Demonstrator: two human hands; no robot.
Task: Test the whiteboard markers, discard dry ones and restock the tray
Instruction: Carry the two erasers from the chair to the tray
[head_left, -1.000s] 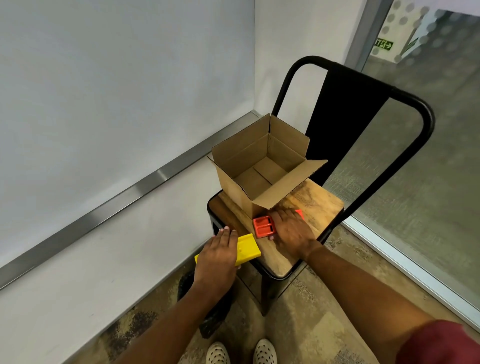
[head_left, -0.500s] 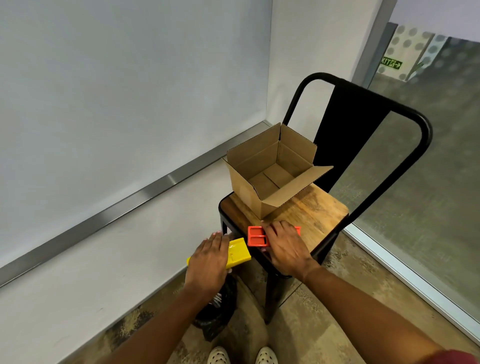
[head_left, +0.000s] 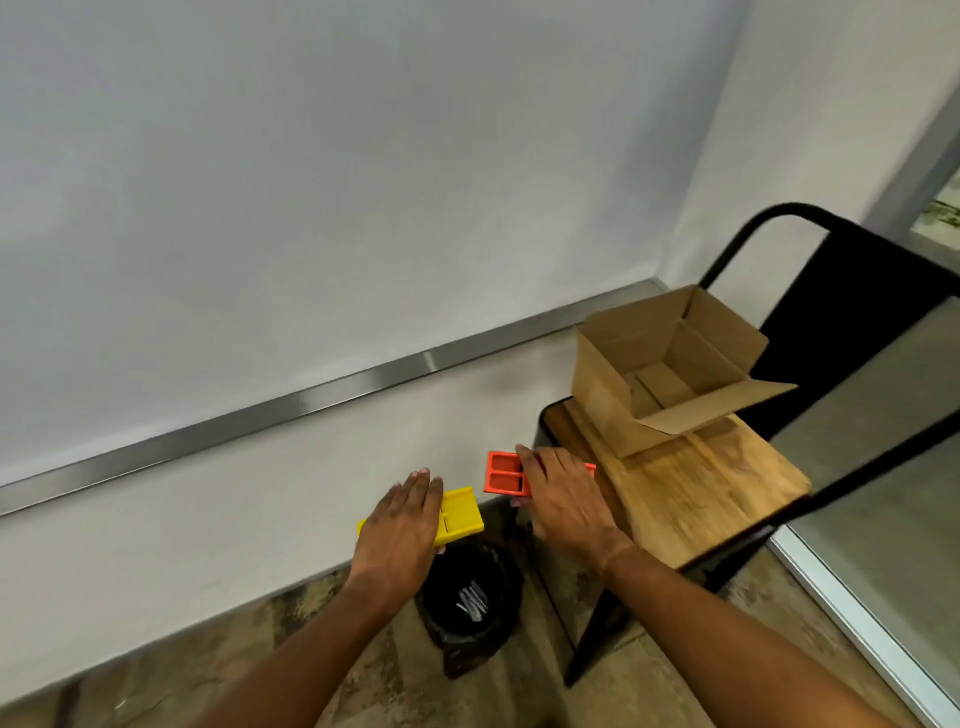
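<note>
My left hand (head_left: 402, 525) grips a flat yellow tray (head_left: 460, 514) from above, held in the air over a black bin (head_left: 470, 608). My right hand (head_left: 563, 499) grips an orange tray (head_left: 503, 473) with two compartments showing at its left end, held off the left edge of the chair seat (head_left: 691, 488). The trays are apart, side by side. Several pale marker-like sticks lie at the bottom of the black bin. No markers show in either tray. The whiteboard (head_left: 311, 182) fills the wall ahead.
An open, empty cardboard box (head_left: 613, 410) stands at the back of the wooden seat of a black metal chair (head_left: 852, 291). A metal ledge (head_left: 311, 400) runs along the whiteboard's lower edge. A glass wall (head_left: 883, 519) rises on the right.
Both hands have lifted the trays off the chair seat and carried them left, toward the whiteboard. The view has swung left, so the chair and box now sit at the right.
</note>
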